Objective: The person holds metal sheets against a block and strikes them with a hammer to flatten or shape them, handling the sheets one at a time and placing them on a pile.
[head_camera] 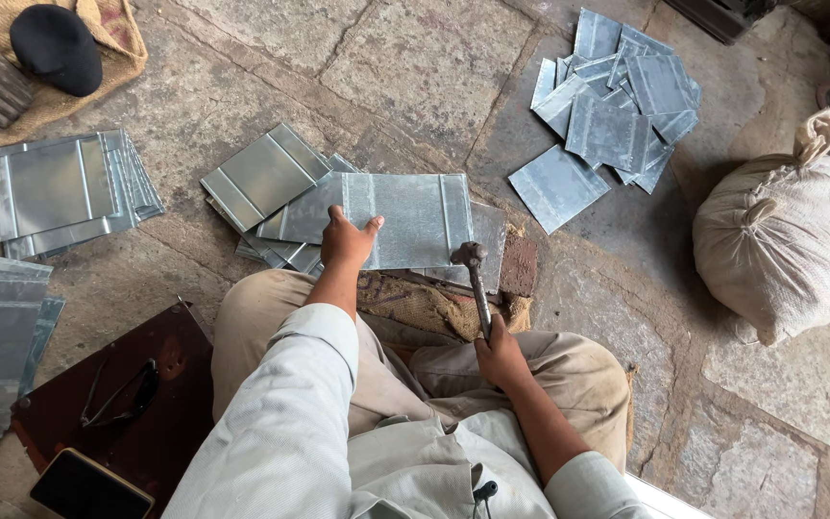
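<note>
The person sits on the stone floor [271,58] with knees spread. The left hand [346,240] lies flat on a grey metal sheet [413,219], fingers spread and pressing down near its near left edge. This sheet rests on a block covered with burlap [420,303], just in front of the knees, with a reddish brick [519,265] beside it. The right hand [500,354] has its fingers wrapped tight around the handle of a hammer [476,284], whose head sits at the sheet's near right edge; whether it touches the metal cannot be told. More folded sheets lie under and behind the held one, a stack [60,187] sits to the left, and a loose pile [617,106] lies farther right. A tied sack [780,240] stands at the right. Near the left knee, glasses [119,392] and a phone [88,488] rest on a dark board [184,423].
</note>
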